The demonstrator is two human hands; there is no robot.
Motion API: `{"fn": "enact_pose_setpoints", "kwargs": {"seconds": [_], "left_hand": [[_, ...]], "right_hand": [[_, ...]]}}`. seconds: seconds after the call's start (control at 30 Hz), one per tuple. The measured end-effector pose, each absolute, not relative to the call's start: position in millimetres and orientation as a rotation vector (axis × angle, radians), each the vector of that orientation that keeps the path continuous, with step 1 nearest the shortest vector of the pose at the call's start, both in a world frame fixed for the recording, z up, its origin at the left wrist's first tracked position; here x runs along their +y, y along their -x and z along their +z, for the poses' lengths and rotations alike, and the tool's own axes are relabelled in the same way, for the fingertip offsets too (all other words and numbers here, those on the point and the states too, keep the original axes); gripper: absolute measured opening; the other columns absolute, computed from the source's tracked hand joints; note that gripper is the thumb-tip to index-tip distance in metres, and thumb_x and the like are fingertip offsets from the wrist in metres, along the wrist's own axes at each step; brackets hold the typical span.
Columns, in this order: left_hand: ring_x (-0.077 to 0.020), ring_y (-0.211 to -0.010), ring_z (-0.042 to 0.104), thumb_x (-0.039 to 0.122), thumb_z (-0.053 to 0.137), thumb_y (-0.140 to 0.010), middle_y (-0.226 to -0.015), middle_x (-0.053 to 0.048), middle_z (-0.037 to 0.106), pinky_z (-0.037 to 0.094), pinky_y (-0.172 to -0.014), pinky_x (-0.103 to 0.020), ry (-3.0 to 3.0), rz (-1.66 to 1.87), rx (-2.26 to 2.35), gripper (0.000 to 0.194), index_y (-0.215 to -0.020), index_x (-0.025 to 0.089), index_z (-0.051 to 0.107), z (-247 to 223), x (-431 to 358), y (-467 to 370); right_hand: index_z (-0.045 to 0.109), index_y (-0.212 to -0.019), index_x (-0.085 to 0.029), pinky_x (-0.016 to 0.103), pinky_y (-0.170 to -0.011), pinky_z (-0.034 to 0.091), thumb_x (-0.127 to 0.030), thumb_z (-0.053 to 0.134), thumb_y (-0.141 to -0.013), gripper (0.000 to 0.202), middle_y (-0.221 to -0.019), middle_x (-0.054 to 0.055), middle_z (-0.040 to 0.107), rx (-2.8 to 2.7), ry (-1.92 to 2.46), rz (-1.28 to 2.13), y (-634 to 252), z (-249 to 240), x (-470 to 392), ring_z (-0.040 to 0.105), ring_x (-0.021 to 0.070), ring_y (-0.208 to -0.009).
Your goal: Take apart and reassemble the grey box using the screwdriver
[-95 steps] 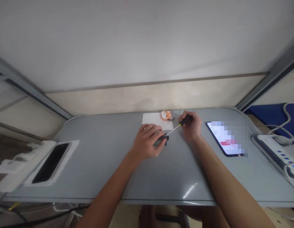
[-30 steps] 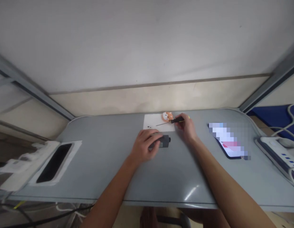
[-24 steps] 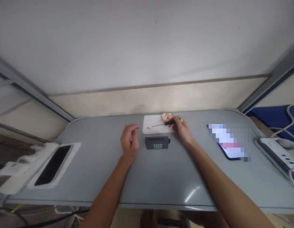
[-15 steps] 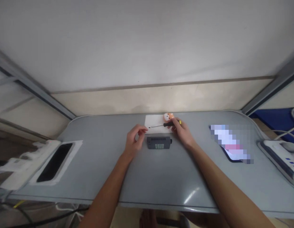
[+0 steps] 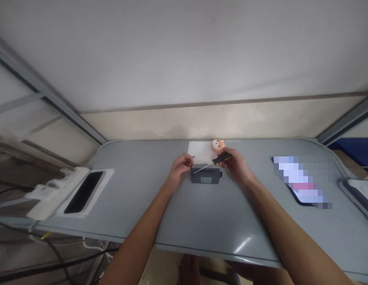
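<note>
My right hand (image 5: 235, 164) grips the black and yellow handle of a screwdriver (image 5: 222, 159). Its thin shaft slants down to the left, with the tip at the upper left corner of a dark grey slotted box (image 5: 205, 176). That box lies on the table with a pale green label facing me and a small knob on its right end. Curled together, the fingers of my left hand (image 5: 179, 170) are beside the box's left end; whatever they pinch, if anything, is too small to see. A tiny dark piece (image 5: 193, 157) lies near them on a white sheet (image 5: 201, 150).
An orange and white animal-faced object (image 5: 218, 145) sits at the sheet's right corner. A phone with a blurred screen (image 5: 302, 182) lies to the right. At left are a dark phone-like slab (image 5: 84, 192) on white paper and a white power strip (image 5: 57, 194). A wall stands behind the grey table (image 5: 201, 217).
The screwdriver tip has moved from the tiny dark piece on the sheet down to the box's left corner, and the handle has tilted up. The view has shifted slightly left.
</note>
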State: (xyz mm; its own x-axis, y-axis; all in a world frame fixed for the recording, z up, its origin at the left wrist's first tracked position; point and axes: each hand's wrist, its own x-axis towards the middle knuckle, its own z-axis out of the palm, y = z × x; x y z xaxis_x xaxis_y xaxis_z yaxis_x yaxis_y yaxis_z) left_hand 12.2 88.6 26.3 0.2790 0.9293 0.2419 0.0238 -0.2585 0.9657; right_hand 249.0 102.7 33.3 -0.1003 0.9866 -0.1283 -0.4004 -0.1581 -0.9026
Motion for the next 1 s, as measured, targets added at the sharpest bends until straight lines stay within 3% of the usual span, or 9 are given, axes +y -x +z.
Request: {"fn": "enact_pose_setpoints", "kwargs": {"seconds": [0.33, 1.0], "left_hand": [[-0.0207, -0.083, 0.050, 0.028, 0.055, -0.067, -0.087, -0.004, 0.055, 0.041, -0.077, -0.034, -1.500, 1.091, 0.824, 0.021, -0.086, 0.020, 0.058, 31, 88, -16], [-0.0224, -0.087, 0.053, 0.028, 0.053, -0.066, -0.091, -0.007, 0.056, 0.044, -0.078, -0.036, -1.410, 1.082, 0.765, 0.025, -0.089, 0.020, 0.057, 35, 88, -17]], "right_hand": [[0.068, -0.069, -0.019, 0.027, -0.048, 0.030, -0.044, 0.070, -0.071, 0.025, -0.069, 0.003, 0.064, -0.771, 0.906, 1.542, -247, 45, 99, 0.052, 0.0117, -0.056], [0.067, -0.072, -0.017, 0.025, -0.047, 0.030, -0.042, 0.069, -0.076, 0.025, -0.066, 0.000, 0.061, -0.733, 0.888, 1.609, -247, 31, 106, 0.052, 0.0086, -0.052]]}}
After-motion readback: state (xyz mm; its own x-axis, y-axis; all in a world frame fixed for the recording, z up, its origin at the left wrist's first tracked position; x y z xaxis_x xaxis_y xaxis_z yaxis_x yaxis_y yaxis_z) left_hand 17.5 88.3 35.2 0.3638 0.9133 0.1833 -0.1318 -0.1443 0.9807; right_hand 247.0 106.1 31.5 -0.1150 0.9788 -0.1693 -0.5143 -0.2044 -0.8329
